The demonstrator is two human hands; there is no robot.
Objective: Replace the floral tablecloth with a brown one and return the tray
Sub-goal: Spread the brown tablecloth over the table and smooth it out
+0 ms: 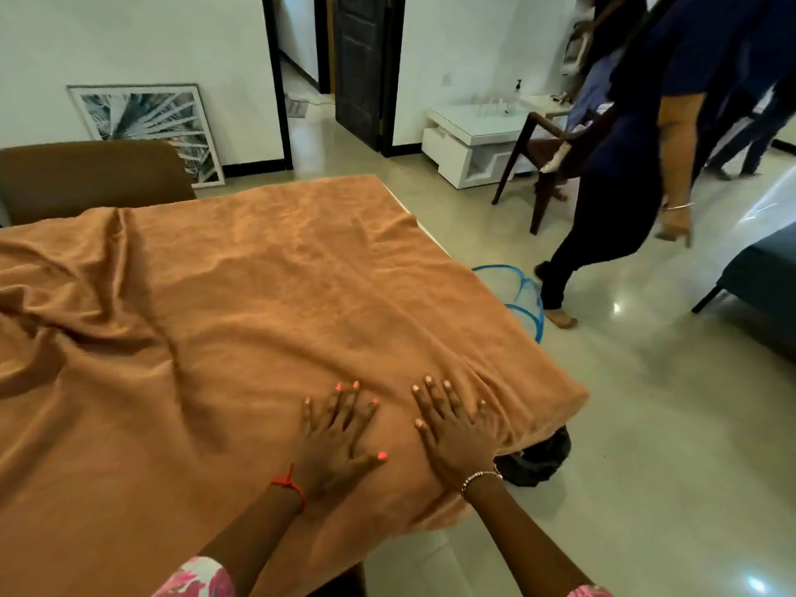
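- Where the brown cloth (241,321) covers the table, deep folds bunch on its left side, in front of a brown chair (86,178).
- Left hand (336,441) lies flat on the cloth, fingers spread.
- Right hand (456,437) lies just beside it near the corner, also spread flat, gripping nothing.
- A blue hoop (523,290) and a walking person (624,165) are beyond the right edge.

White walls (129,45) and a glossy pale tiled floor (624,424) catch the light; a framed leaf print (150,127) leans on the wall far beyond the hands; further right stand a dark door (357,66), a low white cabinet (469,144) and what seems a wooden chair (538,165).
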